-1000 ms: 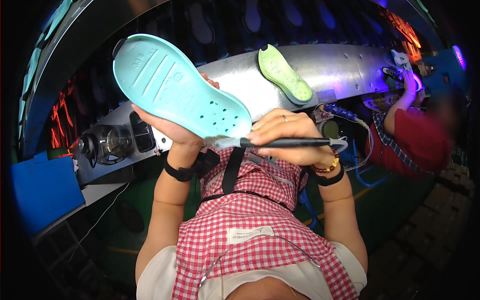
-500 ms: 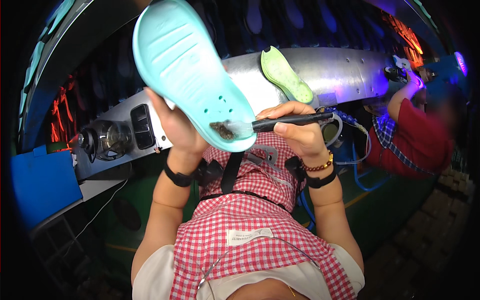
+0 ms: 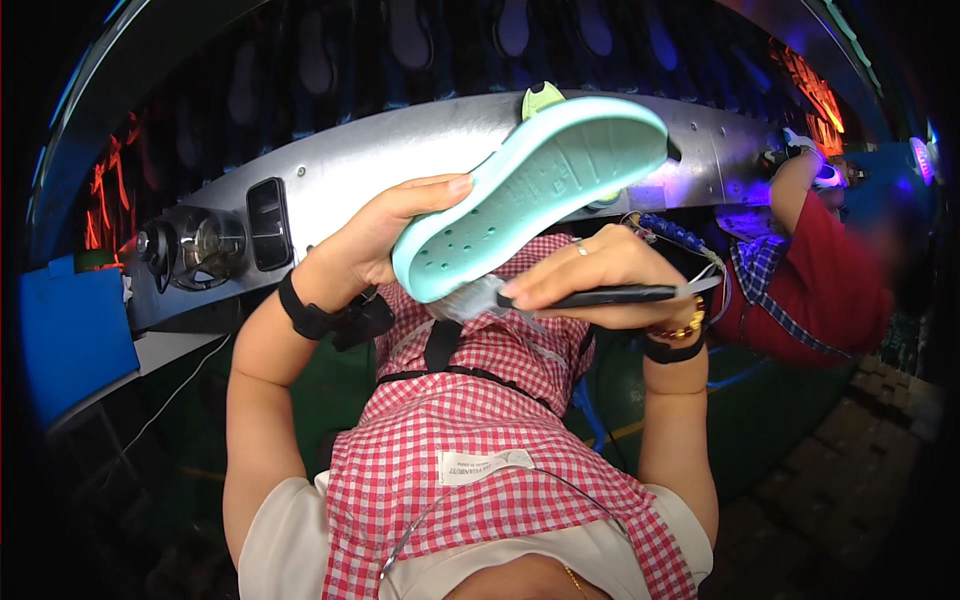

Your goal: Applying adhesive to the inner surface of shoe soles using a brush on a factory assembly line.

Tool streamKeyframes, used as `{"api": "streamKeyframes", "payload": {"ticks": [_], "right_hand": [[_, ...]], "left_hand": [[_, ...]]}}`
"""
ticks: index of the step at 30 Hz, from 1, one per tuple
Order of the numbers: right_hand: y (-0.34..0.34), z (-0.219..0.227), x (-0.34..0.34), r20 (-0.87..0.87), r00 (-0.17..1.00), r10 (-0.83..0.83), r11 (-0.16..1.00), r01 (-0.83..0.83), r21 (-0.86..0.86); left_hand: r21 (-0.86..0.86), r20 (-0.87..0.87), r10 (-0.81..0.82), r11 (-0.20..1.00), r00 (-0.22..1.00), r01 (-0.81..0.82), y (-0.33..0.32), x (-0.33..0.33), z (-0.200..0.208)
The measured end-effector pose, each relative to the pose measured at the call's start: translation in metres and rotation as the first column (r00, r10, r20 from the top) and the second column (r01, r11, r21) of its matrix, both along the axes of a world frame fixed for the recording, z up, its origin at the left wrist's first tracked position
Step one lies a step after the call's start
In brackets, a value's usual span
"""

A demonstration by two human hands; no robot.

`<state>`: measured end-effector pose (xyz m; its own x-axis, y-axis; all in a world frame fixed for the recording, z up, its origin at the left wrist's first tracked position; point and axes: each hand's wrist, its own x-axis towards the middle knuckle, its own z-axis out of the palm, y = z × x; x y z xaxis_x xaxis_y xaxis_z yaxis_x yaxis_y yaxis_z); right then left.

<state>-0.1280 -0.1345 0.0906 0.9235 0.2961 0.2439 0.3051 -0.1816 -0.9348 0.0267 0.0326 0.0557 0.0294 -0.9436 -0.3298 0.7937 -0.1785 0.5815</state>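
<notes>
A turquoise shoe sole [image 3: 545, 185] with small holes near one end is raised and tilted in front of me. My left hand [image 3: 375, 225] grips its left side, thumb on top and fingers partly hidden behind it. My right hand [image 3: 605, 275] is closed round the black handle of a brush [image 3: 610, 296], which has a pale hose [image 3: 708, 283] at its rear end. Smeared by motion, the brush's head lies along the lower edge of the sole's holed end. Beyond, a lime-green sole [image 3: 541, 99] rests on the metal bench, mostly covered by the turquoise one.
The curved metal bench [image 3: 335, 165] holds a black two-part tray [image 3: 268, 222] and a clear jar [image 3: 212, 248] at left. A blue box [image 3: 75, 330] stands far left. At right sits a co-worker [image 3: 810, 280] in red. Rows of soles hang behind.
The turquoise sole has swung over, its far end now pointing right instead of up-left. The brush has moved from its surface to its lower edge. Both hands still hold their things.
</notes>
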Motion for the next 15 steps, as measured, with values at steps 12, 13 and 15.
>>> {"api": "streamKeyframes", "payload": {"ticks": [12, 13, 15], "right_hand": [[-0.015, 0.010, -0.007, 0.009, 0.987, -0.161, 0.980, 0.161, -0.116], [-0.015, 0.009, -0.009, 0.042, 0.990, -0.137, 0.984, 0.141, -0.109], [-0.016, 0.007, -0.011, 0.003, 0.998, -0.065, 0.985, 0.065, -0.158]], "left_hand": [[0.189, 0.103, -0.007, 0.982, 0.995, -0.013, 0.017, 0.004, 0.015], [0.143, 0.086, -0.020, 0.990, 0.996, 0.007, 0.021, 0.006, 0.013], [0.132, 0.184, 0.042, 0.989, 0.982, -0.067, 0.026, 0.011, 0.010]]}}
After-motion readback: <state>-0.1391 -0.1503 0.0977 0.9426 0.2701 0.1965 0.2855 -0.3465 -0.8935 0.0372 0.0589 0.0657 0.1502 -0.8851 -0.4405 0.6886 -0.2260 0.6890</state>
